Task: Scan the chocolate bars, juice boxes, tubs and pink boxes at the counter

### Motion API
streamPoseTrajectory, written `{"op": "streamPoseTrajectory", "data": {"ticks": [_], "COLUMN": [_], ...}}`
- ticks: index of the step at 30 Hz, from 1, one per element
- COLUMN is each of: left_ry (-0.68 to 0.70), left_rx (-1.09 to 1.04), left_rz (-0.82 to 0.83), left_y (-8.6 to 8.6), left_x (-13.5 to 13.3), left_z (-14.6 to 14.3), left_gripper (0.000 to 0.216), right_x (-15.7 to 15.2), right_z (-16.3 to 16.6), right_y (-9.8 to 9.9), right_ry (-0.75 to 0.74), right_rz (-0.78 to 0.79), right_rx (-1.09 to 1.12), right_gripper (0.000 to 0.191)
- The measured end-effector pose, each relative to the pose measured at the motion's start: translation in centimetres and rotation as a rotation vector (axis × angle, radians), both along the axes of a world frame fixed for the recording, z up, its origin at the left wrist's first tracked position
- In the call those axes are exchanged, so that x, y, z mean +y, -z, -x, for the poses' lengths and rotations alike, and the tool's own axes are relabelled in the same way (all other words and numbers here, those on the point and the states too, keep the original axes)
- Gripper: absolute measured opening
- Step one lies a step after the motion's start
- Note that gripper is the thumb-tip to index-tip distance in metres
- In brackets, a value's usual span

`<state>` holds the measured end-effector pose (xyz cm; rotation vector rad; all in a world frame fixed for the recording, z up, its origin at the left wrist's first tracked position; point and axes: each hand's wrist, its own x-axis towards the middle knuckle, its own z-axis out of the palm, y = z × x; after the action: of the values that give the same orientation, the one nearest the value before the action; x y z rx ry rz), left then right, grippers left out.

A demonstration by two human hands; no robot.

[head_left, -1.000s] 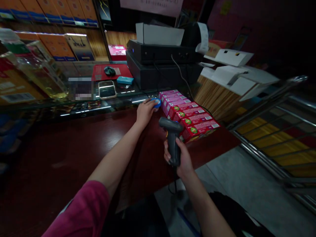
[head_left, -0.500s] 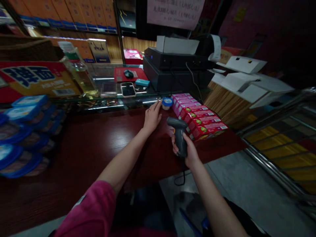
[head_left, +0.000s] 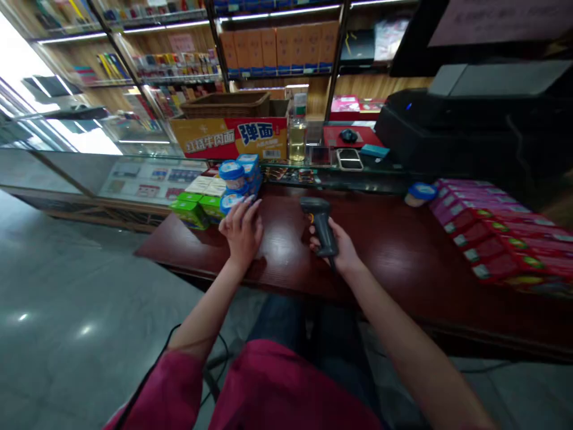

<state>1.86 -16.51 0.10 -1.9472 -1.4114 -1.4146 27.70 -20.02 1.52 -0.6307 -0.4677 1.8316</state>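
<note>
Barcode scanner point(head_left: 319, 222): dark, pistol-shaped, head up and pointing left of centre, held over the dark red wooden surface point(head_left: 394, 239) near its front edge. Right hand point(head_left: 339, 252) wraps the handle, fingers closed firmly round it; the cable runs down behind the wrist.

Left hand point(head_left: 244, 232): palm down, low over the surface, left of the scanner and apart from it. Fingers point(head_left: 248, 210) spread and open, holding nothing. Fingertips reach the foot of a stack of blue-lidded tubs point(head_left: 237, 178); cannot tell whether they touch the lowest tub or stop just beside it.

Around the stack: green boxes point(head_left: 192, 210) at the left corner of the surface, white boxes point(head_left: 207, 186) just behind them, both touching or just beside the tubs.

Right part of the surface: a single tub point(head_left: 419, 193) with a blue lid stands alone near the back edge; beside it is a row of red and pink boxes point(head_left: 492, 236), laid flat and packed edge to edge.

Behind, on the glass counter point(head_left: 134, 173): printed carton point(head_left: 233, 137), clear bottle point(head_left: 297, 135) of yellow liquid, phone point(head_left: 350, 159) lying flat, mouse point(head_left: 348, 136) on a red mat, black register point(head_left: 447, 128) at far right. Stocked shelves point(head_left: 277, 48) line the back wall.
</note>
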Motion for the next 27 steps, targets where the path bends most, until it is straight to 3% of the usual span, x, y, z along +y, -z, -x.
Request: {"op": "streamPoseTrajectory", "data": {"ticks": [2,4,9,13,19,27], "left_ry": [-0.092,-0.084,-0.002,0.028,0.194,0.49], "left_rx": [-0.135,-0.228,-0.349,-0.421,-0.582,-0.719], "left_rz": [0.01,0.053,0.09,0.019,0.037,0.34], "left_y": [0.1,0.2,0.6,0.3,-0.6,0.7], "left_x": [-0.2,0.2,1.6,0.7,0.9,8.4], "left_z": [2.6,3.8,4.2,3.6,-1.4,-10.3], "left_gripper": [0.052,0.057,0.042,0.036,0.044,0.039], "right_x": [0.0,-0.1,-0.8,-1.0,-1.3,-1.4], "right_z": [2.0,3.1,3.4,2.9,1.4,-2.8], "right_y": [-0.1,-0.2,-0.4,-0.4,0.1,0.3], "right_ry": [-0.048,-0.068,-0.065,-0.046,0.004,0.088], "right_rz": [-0.037,-0.064,-0.092,-0.113,-0.155,-0.131], "right_rx": [-0.027,-0.072,-0.192,-0.21,-0.187,-0.229], "right_gripper": [0.03,0.033,0.035,0.033,0.035,0.029]}}
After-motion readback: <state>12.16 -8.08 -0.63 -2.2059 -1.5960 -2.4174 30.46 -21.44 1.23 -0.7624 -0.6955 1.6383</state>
